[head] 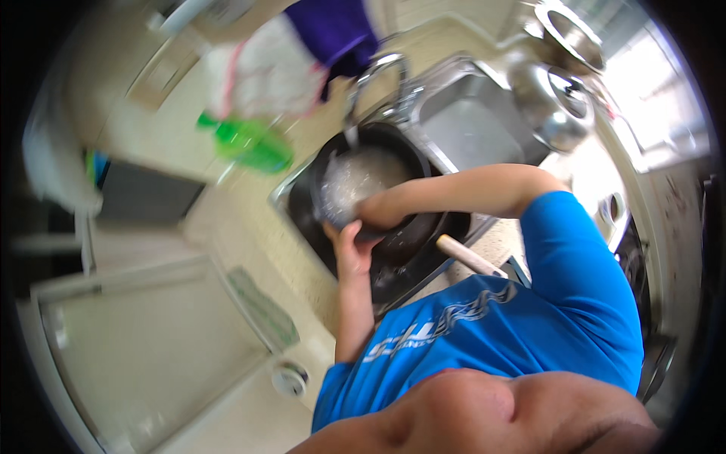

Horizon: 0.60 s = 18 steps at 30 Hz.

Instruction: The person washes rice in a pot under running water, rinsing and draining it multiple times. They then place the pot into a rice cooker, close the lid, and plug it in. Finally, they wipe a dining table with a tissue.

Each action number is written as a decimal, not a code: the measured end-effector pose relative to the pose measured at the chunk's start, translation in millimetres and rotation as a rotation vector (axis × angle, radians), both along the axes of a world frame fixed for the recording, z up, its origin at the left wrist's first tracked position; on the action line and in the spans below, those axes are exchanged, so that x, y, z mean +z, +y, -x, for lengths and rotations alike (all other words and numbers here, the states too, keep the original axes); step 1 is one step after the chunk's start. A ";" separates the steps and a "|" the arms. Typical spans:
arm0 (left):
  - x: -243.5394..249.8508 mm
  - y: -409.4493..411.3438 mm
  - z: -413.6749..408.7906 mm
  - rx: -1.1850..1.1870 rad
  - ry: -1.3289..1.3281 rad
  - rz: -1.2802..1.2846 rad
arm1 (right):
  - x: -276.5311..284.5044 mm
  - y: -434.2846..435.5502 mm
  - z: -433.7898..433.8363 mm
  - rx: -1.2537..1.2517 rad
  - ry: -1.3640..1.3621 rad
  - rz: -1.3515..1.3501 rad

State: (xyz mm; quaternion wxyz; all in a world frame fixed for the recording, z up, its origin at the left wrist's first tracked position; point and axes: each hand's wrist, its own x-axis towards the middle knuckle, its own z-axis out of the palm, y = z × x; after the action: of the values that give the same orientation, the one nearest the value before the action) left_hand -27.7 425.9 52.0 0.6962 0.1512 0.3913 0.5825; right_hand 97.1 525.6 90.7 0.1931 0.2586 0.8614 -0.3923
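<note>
A dark round pot (417,150) stands in the left basin of a double sink, under a metal faucet (404,71). Water runs from the spout into it, and cloudy, bubbly water (363,176) fills its inside. My left hand (353,247) grips the pot's near-left rim, thumb up. Over the near-right side, my right hand (383,211) reaches down into the pot; its fingers are hidden, so I cannot see whether they hold anything.
The steel right basin (471,119) adjoins the pot. A green bottle (252,144) lies left of the sink, below a white towel (272,68) and a purple cloth (337,34). Shiny steel vessels (550,105) stand at the right. A light-coloured handle (468,255) juts out by the front edge.
</note>
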 end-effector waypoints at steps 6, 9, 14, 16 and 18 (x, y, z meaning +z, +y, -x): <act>3.4 2.4 5.9 -0.112 -0.050 -0.033 | -5.3 21.4 13.5 0.020 0.181 -0.663; 2.9 10.4 5.1 -0.142 -0.040 -0.021 | -10.0 44.6 -4.9 -0.159 0.074 -0.587; 14.7 9.3 -0.4 -0.150 0.026 -0.059 | -29.4 37.4 -15.0 0.158 -0.140 -0.408; 8.6 6.8 4.3 -0.147 -0.036 -0.008 | -16.4 30.8 -18.1 0.250 -0.140 -0.296; 7.7 5.5 4.4 -0.142 -0.056 0.015 | -1.4 25.8 -21.5 0.102 -0.132 -0.164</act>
State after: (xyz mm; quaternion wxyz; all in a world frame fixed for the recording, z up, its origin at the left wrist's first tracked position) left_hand -32.1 431.4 59.7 0.7477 0.1569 0.3641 0.5326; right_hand 118.6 551.4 89.3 0.2473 0.2545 0.8881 -0.2921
